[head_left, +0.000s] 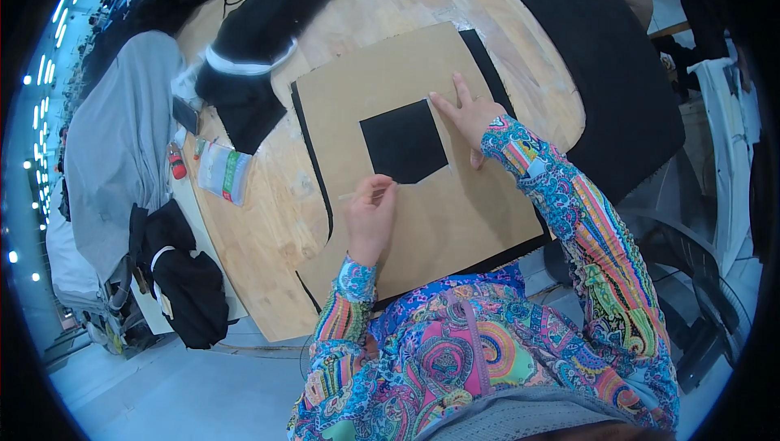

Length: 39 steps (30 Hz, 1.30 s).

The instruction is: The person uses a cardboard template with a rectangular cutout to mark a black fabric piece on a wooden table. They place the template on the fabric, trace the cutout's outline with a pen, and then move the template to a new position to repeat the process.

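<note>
A brown cardboard template (455,213) with a square cut-out lies on black fabric (404,145), which shows through the opening and along the edges. My left hand (372,213) is closed on a thin pale stick (357,194), its tip at the lower edge of the cut-out. My right hand (470,116) rests flat on the cardboard at the cut-out's upper right corner, fingers spread. Both sleeves are brightly patterned.
The wooden table (260,230) also carries black fabric pieces at the far left (268,26) and far right (617,75), a small packet (223,173) and a red item (176,163). Grey cloth (122,140) and dark garments (191,286) hang at the left.
</note>
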### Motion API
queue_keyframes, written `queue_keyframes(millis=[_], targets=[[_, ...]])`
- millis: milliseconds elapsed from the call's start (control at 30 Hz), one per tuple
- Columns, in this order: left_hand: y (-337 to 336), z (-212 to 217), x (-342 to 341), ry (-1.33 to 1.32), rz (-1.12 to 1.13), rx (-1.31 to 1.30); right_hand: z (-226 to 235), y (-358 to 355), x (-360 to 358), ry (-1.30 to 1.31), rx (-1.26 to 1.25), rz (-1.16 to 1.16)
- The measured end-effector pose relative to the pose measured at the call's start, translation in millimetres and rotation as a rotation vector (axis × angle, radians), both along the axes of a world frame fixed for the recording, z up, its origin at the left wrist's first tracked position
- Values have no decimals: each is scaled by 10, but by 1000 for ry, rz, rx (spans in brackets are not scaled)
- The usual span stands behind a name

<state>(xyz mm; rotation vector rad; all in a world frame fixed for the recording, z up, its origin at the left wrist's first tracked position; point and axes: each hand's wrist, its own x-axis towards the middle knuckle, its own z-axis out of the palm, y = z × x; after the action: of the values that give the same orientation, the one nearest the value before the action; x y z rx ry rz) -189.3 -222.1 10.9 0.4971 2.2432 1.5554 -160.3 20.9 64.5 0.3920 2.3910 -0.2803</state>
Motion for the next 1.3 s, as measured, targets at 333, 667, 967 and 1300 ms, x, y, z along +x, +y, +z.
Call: queue_keyframes(millis=[333,667,967,1300], targets=[[140,50,117,292,-145,-164,-38,6,27,46,14,18],[157,46,127,332,-152,-201,-21,6,19,34,7,8],[-89,-36,-103,434,-47,-272,-54,17,41,64,6,2],[-174,-21,-167,437,-33,-291,-42,6,24,37,3,1]])
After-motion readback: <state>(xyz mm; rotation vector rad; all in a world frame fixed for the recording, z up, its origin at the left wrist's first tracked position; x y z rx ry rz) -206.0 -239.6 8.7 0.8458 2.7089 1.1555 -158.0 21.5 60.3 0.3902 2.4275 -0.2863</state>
